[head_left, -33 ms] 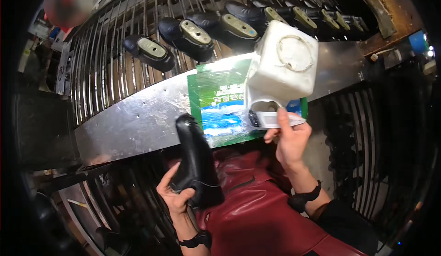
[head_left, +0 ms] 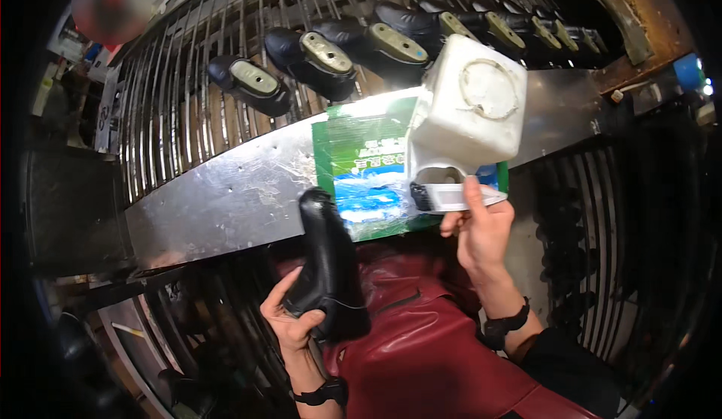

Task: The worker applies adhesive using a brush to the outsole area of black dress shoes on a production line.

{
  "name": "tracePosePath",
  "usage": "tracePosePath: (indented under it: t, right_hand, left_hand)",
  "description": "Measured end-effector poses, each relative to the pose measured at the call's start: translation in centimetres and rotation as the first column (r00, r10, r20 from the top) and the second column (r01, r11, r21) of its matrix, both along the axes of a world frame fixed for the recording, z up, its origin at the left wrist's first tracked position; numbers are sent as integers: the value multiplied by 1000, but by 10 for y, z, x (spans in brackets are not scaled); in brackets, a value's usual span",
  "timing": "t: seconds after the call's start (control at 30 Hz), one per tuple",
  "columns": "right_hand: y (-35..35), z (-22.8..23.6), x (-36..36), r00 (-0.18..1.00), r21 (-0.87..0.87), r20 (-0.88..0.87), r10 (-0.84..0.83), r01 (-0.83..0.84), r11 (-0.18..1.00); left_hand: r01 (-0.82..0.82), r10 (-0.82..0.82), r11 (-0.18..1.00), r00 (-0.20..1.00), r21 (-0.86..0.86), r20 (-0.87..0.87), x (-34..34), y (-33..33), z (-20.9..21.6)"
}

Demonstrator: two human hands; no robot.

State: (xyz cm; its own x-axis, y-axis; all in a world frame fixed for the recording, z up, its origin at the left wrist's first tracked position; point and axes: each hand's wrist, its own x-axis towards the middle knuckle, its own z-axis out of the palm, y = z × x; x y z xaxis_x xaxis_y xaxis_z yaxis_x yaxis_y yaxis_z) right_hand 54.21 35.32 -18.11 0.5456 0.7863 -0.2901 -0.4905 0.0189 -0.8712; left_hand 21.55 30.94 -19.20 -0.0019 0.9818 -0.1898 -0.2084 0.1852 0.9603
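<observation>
A black leather shoe (head_left: 329,272) stands toe up in my left hand (head_left: 289,323), whose thumb and fingers close around its heel end. The shoe is beside the near edge of the metal bench, left of a green and blue printed sheet (head_left: 342,227). My right hand (head_left: 485,231) pinches the white flat handle of a brush (head_left: 450,198) with dark bristles at its left end. The brush lies across the cut opening of a white plastic jug (head_left: 470,92), which rests on the sheet. What is inside the jug is mostly hidden.
Beyond the metal bench (head_left: 218,208) runs a rack of metal bars (head_left: 180,95). Several black shoes on lasts (head_left: 252,80) lie along it, soles up. At right, more bars (head_left: 605,268) and dark shapes stand below bench height. A rusty frame (head_left: 647,73) borders the far right.
The whole view has shifted very slightly, and the shoe with my left hand appears a little farther right. Both hands keep the same holds.
</observation>
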Motion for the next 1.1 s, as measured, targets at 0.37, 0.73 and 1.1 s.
tracePosePath:
  t: [0.37, 0.73, 1.1]
  right_hand:
    - [45, 72, -18, 874, 235, -140, 465, -426, 873]
    - [-44, 69, -57, 628, 237, 611, 481, -725, 646]
    - [-40, 98, -57, 481, 186, 677, 557, -844, 504]
  left_hand:
    - [156, -157, 988, 966, 19, 206, -1, 12, 9]
    - [123, -111, 992, 899, -2, 424, -3, 16, -10]
    - [67, -57, 998, 888, -6, 456, 7, 24, 10]
